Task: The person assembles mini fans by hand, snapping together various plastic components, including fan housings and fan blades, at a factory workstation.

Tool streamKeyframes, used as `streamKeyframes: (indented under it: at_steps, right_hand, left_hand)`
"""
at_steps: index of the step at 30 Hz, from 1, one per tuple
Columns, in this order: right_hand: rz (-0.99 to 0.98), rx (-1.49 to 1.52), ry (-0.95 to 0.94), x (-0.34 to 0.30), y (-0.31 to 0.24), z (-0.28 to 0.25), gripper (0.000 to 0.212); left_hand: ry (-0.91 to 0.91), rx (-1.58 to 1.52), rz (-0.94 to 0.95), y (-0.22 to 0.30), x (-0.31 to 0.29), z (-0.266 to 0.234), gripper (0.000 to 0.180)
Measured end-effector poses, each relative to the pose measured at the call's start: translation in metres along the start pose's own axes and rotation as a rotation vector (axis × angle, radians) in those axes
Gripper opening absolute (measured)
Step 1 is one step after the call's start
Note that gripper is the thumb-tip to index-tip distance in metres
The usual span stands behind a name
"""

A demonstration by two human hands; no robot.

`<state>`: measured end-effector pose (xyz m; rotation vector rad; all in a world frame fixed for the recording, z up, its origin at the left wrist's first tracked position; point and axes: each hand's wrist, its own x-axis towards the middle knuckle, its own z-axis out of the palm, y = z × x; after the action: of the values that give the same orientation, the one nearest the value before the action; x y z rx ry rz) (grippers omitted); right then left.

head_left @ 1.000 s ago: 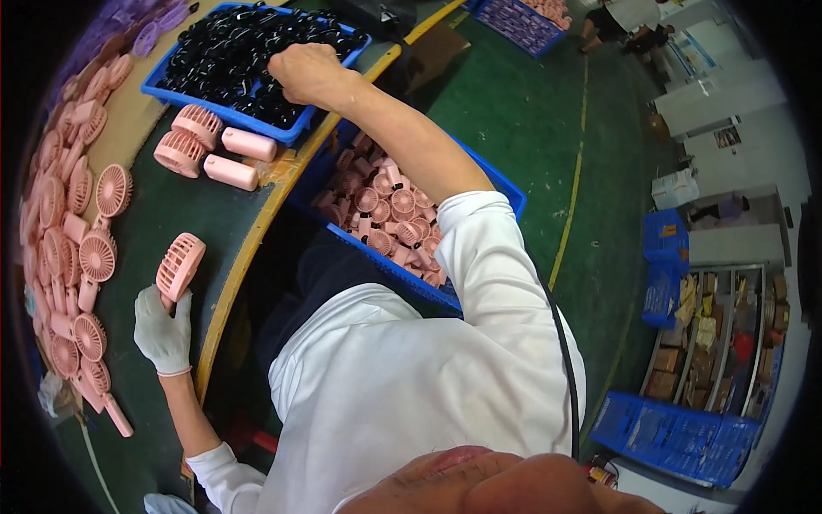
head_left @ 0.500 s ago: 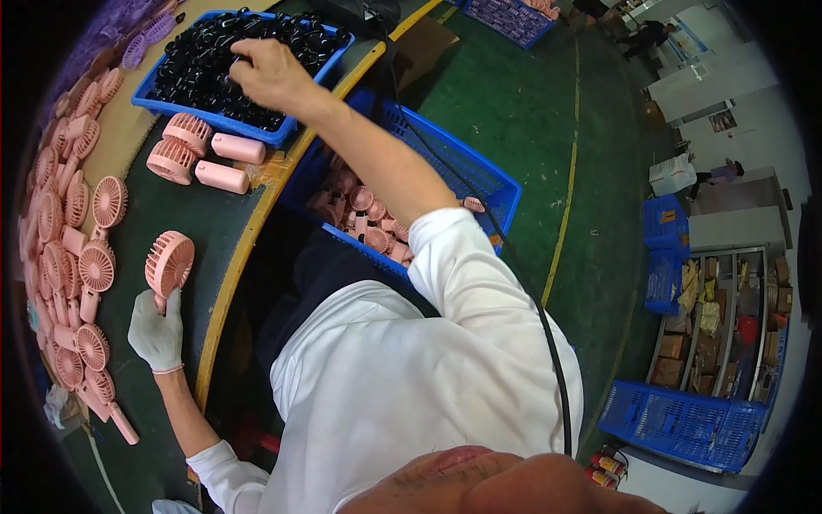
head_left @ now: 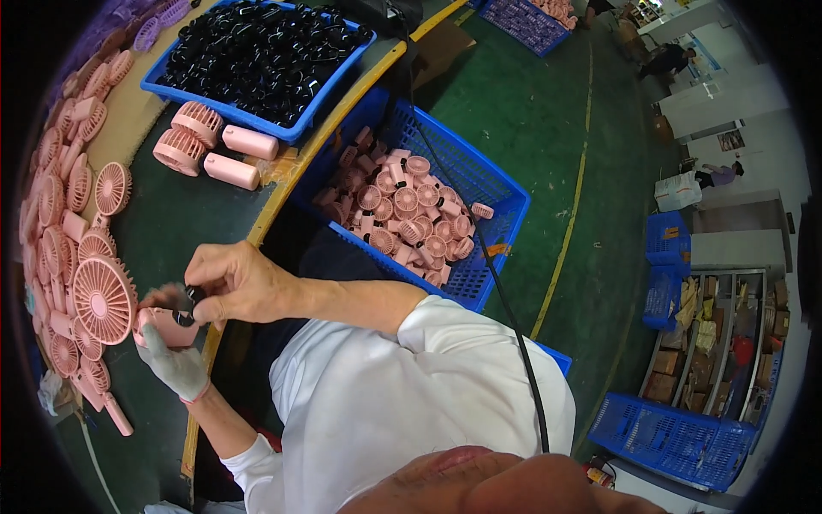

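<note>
My gloved left hand (head_left: 177, 364) is wrapped round the handle of a pink handheld fan (head_left: 104, 300), its round slatted head turned toward the left. At the other end of that handle, my bare right hand (head_left: 240, 287) pinches a small black plastic part (head_left: 193, 295) between thumb and fingers. The black part meets or nearly meets the handle's end; exactly how they join I cannot tell. Behind my hands a blue tray (head_left: 295, 133) is heaped with glossy black parts of similar look.
Several pink fans (head_left: 113, 188) lie piled along the bench's left side. Two fans (head_left: 178, 152) with pink handles rest before the tray. A blue crate (head_left: 505, 231) of pink fans stands right of the bench's yellow edge (head_left: 338, 116). A black cable (head_left: 514, 330) hangs across the view.
My right hand has come from the tray of black parts to the fan, now with a black part in its fingers. My left hand has tilted the fan, head to the left.
</note>
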<state>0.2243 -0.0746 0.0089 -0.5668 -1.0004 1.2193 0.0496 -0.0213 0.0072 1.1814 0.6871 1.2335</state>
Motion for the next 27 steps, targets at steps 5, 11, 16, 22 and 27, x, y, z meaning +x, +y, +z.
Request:
streamKeyframes:
  at_steps: [5,11,16,22,27]
  right_hand:
    - [0.138,0.154,-0.039,-0.009,-0.002,0.013,0.031]
    - [0.039,0.051,0.076,-0.019,0.009,0.012,0.025]
    - [-0.013,-0.088,0.126,-0.019,0.017,0.003,0.038]
    - [-0.180,-0.240,0.124,-0.018,0.036,0.006,0.052]
    - [0.283,0.075,0.161,-0.018,0.023,0.010,0.039]
  left_hand:
    - [-0.070,0.561,0.082,-0.003,-0.023,-0.009,0.022]
    - [-0.025,0.732,0.275,0.007,-0.029,0.031,0.018]
    - [-0.034,0.690,0.005,0.003,-0.025,0.011,0.018]
    - [-0.021,0.496,-0.133,-0.002,-0.036,0.029,0.019]
    - [-0.049,-0.070,-0.406,-0.054,-0.045,-0.022,0.053]
